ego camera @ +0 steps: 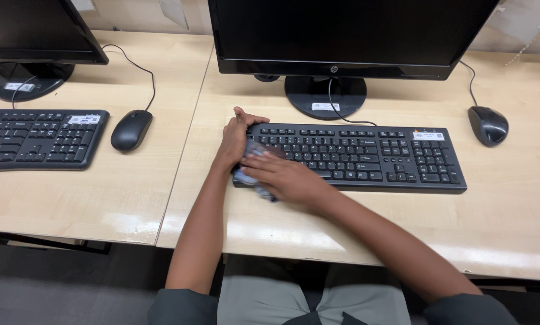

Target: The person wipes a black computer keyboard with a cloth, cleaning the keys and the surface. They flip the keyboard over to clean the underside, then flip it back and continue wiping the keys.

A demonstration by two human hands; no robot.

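Note:
A black keyboard (366, 157) lies on the light wooden desk (510, 204) in front of a black monitor (348, 33). My left hand (237, 135) grips the keyboard's left end, thumb over its top corner. My right hand (285, 176) presses a crumpled blue-grey cloth (253, 155) onto the keyboard's left keys. The cloth is largely hidden under my fingers.
A black mouse (487, 125) sits right of the keyboard, its cable running back. On the adjoining desk to the left are a second keyboard (38, 138), a mouse (131, 129) and a monitor on a round stand (29, 78). The desk's front edge lies near my lap.

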